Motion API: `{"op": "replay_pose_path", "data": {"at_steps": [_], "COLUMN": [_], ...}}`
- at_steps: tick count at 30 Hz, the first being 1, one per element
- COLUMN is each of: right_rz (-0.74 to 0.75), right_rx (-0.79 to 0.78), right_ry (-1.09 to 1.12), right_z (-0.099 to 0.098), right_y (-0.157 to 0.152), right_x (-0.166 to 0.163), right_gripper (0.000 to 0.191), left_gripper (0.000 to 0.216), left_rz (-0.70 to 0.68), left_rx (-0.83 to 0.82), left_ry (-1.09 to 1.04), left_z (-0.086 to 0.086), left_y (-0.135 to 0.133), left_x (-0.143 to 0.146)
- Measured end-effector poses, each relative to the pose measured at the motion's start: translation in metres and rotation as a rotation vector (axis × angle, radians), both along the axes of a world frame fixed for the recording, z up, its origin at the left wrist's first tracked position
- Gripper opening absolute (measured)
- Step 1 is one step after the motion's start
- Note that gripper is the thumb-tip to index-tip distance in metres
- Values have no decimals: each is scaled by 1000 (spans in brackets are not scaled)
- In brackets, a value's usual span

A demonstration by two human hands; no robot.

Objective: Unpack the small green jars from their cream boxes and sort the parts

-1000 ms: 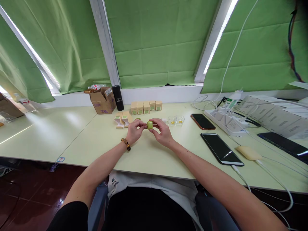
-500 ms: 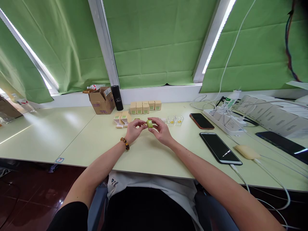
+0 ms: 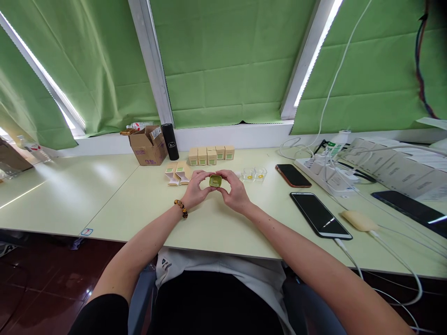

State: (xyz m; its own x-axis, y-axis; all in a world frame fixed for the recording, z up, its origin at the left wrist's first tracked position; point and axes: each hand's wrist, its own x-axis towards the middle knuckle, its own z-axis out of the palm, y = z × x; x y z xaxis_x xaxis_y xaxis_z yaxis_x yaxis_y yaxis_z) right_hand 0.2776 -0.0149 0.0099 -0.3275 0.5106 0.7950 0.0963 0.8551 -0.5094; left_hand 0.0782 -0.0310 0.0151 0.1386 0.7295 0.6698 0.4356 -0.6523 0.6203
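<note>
Between both hands, above the table, is a small green square cup (image 3: 215,181) with rounded corners, its hollow side turned toward me. My left hand (image 3: 198,187) pinches its left edge with thumb and fingers, and a beaded bracelet circles that wrist. On the right edge, my right hand (image 3: 234,190) closes thumb and fingers the same way. Just left of my left hand stand two opened small cardboard boxes (image 3: 177,173). To the right of my right hand, clear cups (image 3: 254,174) with yellow bits inside rest on the table.
Several closed small boxes (image 3: 202,156) stand behind my hands, near a brown carton (image 3: 148,146) and a black cylinder (image 3: 170,142). Phones (image 3: 320,215) (image 3: 292,176), a power strip (image 3: 326,174), cables and white boxes (image 3: 394,167) occupy the right side of the table (image 3: 223,228).
The green cup has been turned from side-on so that its hollow face shows toward me. My left hand's fingers have shifted onto its left edge.
</note>
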Motion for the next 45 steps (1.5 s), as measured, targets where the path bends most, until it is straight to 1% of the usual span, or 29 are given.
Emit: {"op": "replay_pose_path", "data": {"at_steps": [3, 7, 14, 20, 27, 35, 40, 45], "right_rz": [-37, -163, -337, -447, -492, -476, -465, -449], "right_rx": [34, 111, 222, 316, 387, 350, 369, 397], "right_ry": [-13, -2, -88, -103, -121, -123, -108, -93], "right_z": [3, 5, 2, 3, 4, 3, 2, 2], "right_y": [-1, -3, -2, -4, -4, -4, -3, -3], "right_x": [1, 3, 1, -1, -2, -2, -2, -2], "right_gripper": [35, 21, 25, 24, 22, 21, 20, 20], "left_gripper": [41, 40, 39, 38, 39, 39, 38, 38], "left_rz": [31, 89, 87, 111, 142, 161, 187, 206], "left_rx": [52, 150, 268, 396, 420, 457, 409, 416], "left_ry": [25, 76, 229, 291, 312, 303, 295, 284], "left_z": [1, 4, 1, 0, -1, 0, 0, 0], "left_y": [-1, -3, -6, -7, -6, -6, -6, -7], "left_x": [0, 0, 4, 5, 4, 4, 3, 4]}}
